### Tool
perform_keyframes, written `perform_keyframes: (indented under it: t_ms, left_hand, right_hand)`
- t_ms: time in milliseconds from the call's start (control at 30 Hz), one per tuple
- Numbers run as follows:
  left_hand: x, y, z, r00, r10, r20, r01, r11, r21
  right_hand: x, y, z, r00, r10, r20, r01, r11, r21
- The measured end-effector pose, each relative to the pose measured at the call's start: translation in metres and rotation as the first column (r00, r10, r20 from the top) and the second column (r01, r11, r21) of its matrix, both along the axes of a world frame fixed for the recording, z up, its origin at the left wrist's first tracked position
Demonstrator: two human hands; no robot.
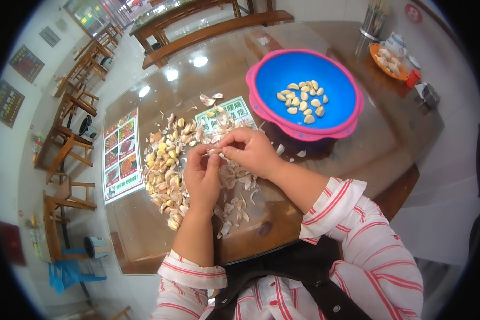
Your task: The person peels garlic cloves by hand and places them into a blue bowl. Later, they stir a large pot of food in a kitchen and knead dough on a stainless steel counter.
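Note:
My left hand [203, 176] and my right hand [251, 152] meet over the table, both gripping one garlic clove [214, 151] between thumbs and fingertips. A heap of garlic cloves [162, 184], some bare and yellowish, many in their skins, lies to the left of my left hand. Loose papery garlic skins [244, 180] are scattered below and around my right hand. Beyond it, a blue plastic bowl with a pink rim [260, 114] holds several peeled cloves [304, 96].
A laminated picture menu [122, 160] lies at the left on the glass-covered wooden table [136, 240]. At the far right are an orange basket of garlic bulbs [405, 74], a white teapot [395, 43] and a metal holder of skewers [372, 24]. A wooden bench [220, 34] stands beyond.

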State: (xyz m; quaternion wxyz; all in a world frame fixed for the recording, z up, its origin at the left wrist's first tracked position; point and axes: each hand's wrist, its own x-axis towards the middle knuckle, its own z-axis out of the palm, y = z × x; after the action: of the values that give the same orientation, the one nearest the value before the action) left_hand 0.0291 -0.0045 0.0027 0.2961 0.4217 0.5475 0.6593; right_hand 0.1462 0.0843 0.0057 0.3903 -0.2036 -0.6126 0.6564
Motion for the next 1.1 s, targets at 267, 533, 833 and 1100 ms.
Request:
perform_keyframes:
  t_ms: [267, 533, 833, 1100]
  left_hand:
    - [-0.005, 0.0, 0.0, 0.992, 0.008, 0.129, -0.014, 0.999, 0.04]
    - [-0.008, -0.001, -0.007, 0.998, -0.027, 0.061, 0.029, 0.999, -0.035]
    - [-0.008, -0.002, -0.006, 0.986, 0.013, -0.169, -0.03, 0.994, -0.104]
    - [0.002, -0.002, -0.002, 0.961, 0.031, -0.275, -0.058, 0.994, -0.09]
  right_hand:
    - [0.003, 0.0, 0.003, 0.998, -0.041, 0.048, 0.028, 0.972, 0.234]
    - [0.002, -0.003, 0.0, 0.989, -0.107, 0.098, 0.076, 0.956, 0.283]
    - [0.001, -0.005, 0.0, 0.988, -0.129, 0.082, 0.096, 0.942, 0.323]
    - [0.0, -0.002, -0.007, 0.988, -0.103, 0.118, 0.084, 0.985, 0.153]
